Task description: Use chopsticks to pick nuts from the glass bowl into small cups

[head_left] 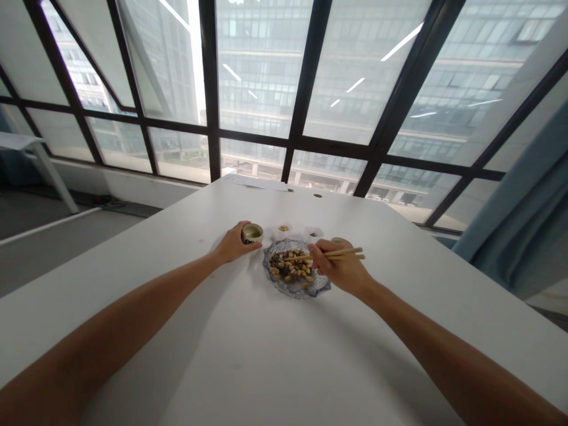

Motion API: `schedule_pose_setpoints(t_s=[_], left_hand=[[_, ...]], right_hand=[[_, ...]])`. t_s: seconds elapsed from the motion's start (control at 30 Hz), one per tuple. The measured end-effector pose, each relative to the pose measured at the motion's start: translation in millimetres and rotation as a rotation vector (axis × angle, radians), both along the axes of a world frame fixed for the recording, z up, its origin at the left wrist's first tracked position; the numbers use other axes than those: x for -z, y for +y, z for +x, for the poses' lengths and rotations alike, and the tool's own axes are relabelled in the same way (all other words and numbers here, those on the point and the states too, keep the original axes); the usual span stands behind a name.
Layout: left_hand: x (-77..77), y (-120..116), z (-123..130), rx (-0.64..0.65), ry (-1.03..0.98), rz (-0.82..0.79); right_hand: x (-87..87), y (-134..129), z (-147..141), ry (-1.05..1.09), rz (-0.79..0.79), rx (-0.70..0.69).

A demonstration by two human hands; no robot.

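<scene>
My left hand (234, 242) is wrapped round a small cup (252, 233) with dark marks on its side, left of a clear glass plate (317, 291). Nuts and seeds (293, 266) are heaped on that plate; some look like pistachios. In my right hand (339, 266) is a pair of wooden chopsticks (344, 254), held over the plate's right side. Their tips reach into the heap; whether they pinch a piece is too small to tell. Behind my right hand a second small cup (341, 241) is partly hidden.
Two small white dishes stand just behind the plate: the left dish (290, 227) holds yellowish pieces, the right dish (316, 231) a few dark ones. Paper (257, 182) lies at the white table's (266, 367) far edge, before the windows. A blue curtain (515, 231) hangs at right.
</scene>
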State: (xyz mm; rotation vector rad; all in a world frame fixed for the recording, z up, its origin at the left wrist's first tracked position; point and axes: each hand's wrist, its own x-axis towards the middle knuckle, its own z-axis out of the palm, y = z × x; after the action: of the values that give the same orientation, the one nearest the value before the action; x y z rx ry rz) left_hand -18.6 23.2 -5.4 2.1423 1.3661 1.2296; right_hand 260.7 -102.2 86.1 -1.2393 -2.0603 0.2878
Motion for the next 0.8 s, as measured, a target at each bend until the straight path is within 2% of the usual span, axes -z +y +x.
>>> schedule_pose_setpoints(t_s=[0.37, 0.8], left_hand=[[-2.5, -1, -1, -0.012, 0.033, -0.015], [-2.5, 1, -2, -0.023, 0.071, 0.000]], right_hand=[[25.3, 0, 29, 0.197, -0.002, 0.010], [34.4, 9, 21, 0.165, 0.065, -0.062]])
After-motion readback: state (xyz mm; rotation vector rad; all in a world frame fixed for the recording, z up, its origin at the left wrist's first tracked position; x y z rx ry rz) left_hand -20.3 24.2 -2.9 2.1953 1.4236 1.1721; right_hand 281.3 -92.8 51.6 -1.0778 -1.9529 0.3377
